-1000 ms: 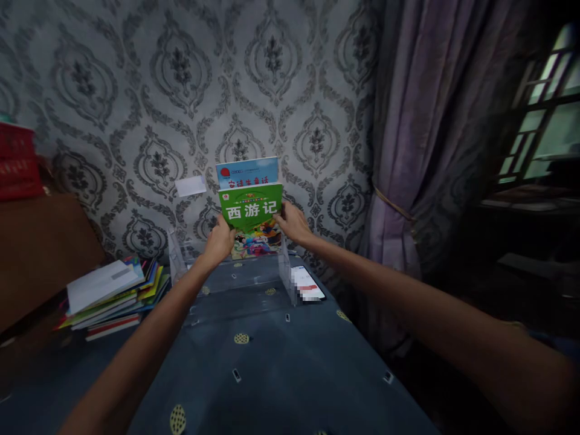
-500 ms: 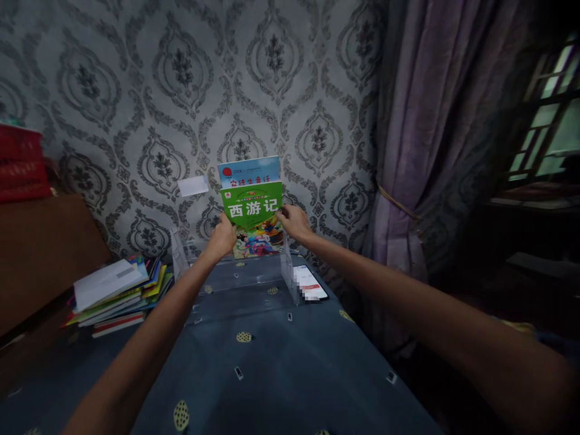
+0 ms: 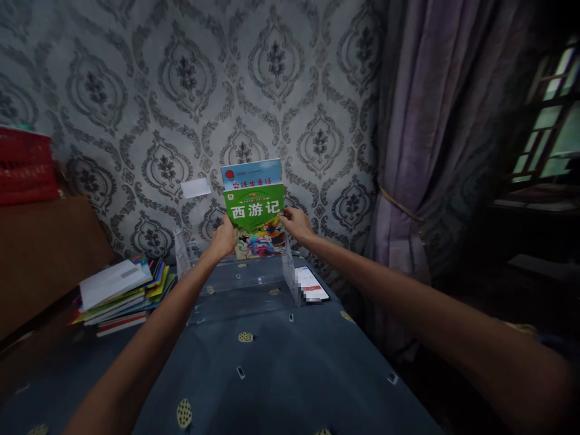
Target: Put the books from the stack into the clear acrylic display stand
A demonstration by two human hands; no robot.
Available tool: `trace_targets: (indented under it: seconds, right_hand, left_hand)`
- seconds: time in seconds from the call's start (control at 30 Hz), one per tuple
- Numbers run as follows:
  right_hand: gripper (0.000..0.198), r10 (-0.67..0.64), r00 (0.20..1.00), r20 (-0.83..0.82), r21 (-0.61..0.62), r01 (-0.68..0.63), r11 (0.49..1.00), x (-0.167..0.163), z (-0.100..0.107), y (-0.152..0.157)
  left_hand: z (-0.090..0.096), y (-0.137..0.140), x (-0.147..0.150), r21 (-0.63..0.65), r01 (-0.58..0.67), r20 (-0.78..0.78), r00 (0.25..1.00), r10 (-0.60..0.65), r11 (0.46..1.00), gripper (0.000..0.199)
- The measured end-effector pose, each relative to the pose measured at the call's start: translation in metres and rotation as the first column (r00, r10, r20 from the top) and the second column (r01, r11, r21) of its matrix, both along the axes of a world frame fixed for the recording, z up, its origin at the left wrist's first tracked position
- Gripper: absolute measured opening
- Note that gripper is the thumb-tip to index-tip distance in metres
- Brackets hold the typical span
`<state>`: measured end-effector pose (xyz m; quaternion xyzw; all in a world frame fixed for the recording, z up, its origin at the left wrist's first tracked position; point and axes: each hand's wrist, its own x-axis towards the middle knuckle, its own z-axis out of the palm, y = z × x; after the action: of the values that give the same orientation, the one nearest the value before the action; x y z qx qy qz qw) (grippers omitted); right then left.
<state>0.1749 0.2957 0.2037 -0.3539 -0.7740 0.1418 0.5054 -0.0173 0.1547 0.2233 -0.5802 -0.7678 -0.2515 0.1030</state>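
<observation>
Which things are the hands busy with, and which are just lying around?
Busy with:
- left hand and right hand gripping the green book
- blue book behind it
- clear rack

Lying around:
- book pile
- phone
- red basket
- curtain

i see the book [image 3: 254,212] upright in the clear rack [image 3: 235,281] at the table's [image 3: 290,374] far edge by the wall, another book [image 3: 248,173] just behind it, my left hand [image 3: 224,237] and right hand [image 3: 295,222] on its sides, a book stack [image 3: 120,293] left, a phone [image 3: 310,284] right of the rack.
</observation>
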Motion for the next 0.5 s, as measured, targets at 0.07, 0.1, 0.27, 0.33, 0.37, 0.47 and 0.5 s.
trace_targets:
  seconds: [0.07, 0.1, 0.27, 0.33, 0.37, 0.47, 0.5]
  right_hand:
    - [0.024, 0.017, 0.999, -0.035, -0.013, -0.018, 1.000, 0.001, 0.001, 0.003]
    - [0.025, 0.023, 0.998, -0.056, -0.015, -0.024, 1.000, 0.001, 0.003, 0.005]
    - [0.043, 0.049, 0.982, -0.182, -0.005, -0.051, 0.999, -0.004, 0.021, 0.017]
    - [0.043, 0.070, 0.975, -0.212, -0.006, -0.073, 0.997, -0.010, 0.027, 0.019]
    - [0.042, 0.079, 0.972, -0.223, -0.009, -0.083, 0.996, -0.012, 0.029, 0.020]
    - [0.038, 0.098, 0.965, -0.245, -0.027, -0.108, 0.994, -0.019, 0.028, 0.019]
    - [0.037, 0.101, 0.963, -0.250, -0.035, -0.114, 0.993, -0.020, 0.027, 0.019]
  left_hand:
    - [-0.001, 0.000, -0.001, 0.001, 0.008, -0.004, 1.000, -0.008, 1.000, 0.040]
    - [-0.001, 0.001, -0.002, 0.002, 0.011, -0.006, 1.000, -0.011, 1.000, 0.040]
    - [-0.002, 0.001, -0.004, 0.003, 0.027, -0.007, 1.000, -0.027, 1.000, 0.041]
    - [-0.001, 0.001, -0.005, 0.002, 0.037, -0.007, 0.999, -0.037, 0.999, 0.042]
    - [0.000, 0.001, -0.006, 0.001, 0.041, -0.007, 0.999, -0.041, 0.999, 0.043]
    - [0.001, 0.001, -0.007, -0.007, 0.038, -0.001, 0.999, -0.038, 0.999, 0.044]
    - [0.002, 0.001, -0.007, -0.011, 0.035, 0.003, 0.999, -0.035, 0.999, 0.043]
